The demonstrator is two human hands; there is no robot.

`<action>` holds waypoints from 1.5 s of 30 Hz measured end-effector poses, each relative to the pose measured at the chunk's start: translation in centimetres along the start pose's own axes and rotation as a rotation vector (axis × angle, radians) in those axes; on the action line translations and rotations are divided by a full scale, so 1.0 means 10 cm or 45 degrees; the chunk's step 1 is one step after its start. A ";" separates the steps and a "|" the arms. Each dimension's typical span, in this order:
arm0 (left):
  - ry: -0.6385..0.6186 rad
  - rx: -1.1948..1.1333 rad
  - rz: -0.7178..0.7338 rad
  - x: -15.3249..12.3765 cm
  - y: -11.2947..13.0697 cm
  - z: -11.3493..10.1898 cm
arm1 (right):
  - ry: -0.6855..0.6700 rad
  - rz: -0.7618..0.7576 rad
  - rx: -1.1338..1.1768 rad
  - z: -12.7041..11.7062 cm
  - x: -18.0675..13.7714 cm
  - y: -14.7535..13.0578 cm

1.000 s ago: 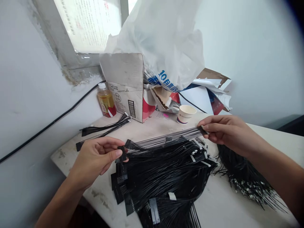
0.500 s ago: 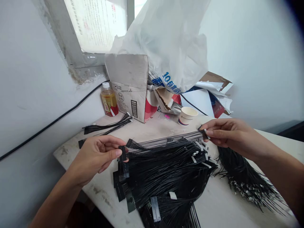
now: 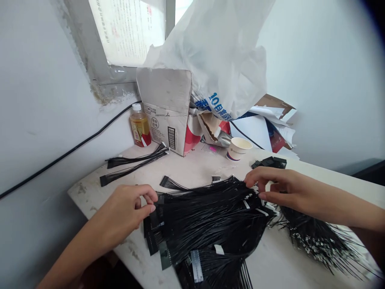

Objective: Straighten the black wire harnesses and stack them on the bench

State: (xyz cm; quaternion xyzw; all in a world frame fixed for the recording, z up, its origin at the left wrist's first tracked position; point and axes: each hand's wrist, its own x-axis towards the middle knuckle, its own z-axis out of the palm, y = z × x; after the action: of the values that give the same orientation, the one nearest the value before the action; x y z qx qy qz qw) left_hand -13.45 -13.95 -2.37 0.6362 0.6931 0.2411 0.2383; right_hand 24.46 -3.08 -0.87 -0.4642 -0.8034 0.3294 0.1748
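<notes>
A thick pile of black wire harnesses (image 3: pixel 207 216) lies across the table, with wide black connectors (image 3: pixel 155 218) at its left end and small white connectors (image 3: pixel 248 198) at its right. My left hand (image 3: pixel 129 206) hovers by the left end, fingers curled, a gap between thumb and forefinger and nothing seen in it. Over the white connectors is my right hand (image 3: pixel 276 188), thumb and forefinger apart; it appears to hold nothing, though its fingertips partly cover the wires. One harness end (image 3: pixel 168 182) sticks out from the pile's upper left.
Two separate harnesses (image 3: pixel 132 166) lie at the back left. Behind stand a juice bottle (image 3: pixel 140 126), a cardboard box (image 3: pixel 164 116), a plastic bag (image 3: pixel 222 64) and a paper cup (image 3: pixel 239 149). Loose wires (image 3: pixel 315 237) bunch at the right, below black connectors (image 3: pixel 270 162).
A harness stretched between my hands has been lowered onto the pile and let go. Both hands have come down a little, and their fingers have parted.
</notes>
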 end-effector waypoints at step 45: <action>0.063 -0.219 0.099 -0.02 0.12 0.02 | 0.131 -0.129 0.580 0.35 -0.03 -0.51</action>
State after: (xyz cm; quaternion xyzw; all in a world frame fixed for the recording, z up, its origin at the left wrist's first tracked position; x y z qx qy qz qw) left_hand -12.40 -14.05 -1.76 0.6336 0.6503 0.3245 0.2652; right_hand 19.30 -6.43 0.13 -0.3879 -0.7208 0.4689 0.3319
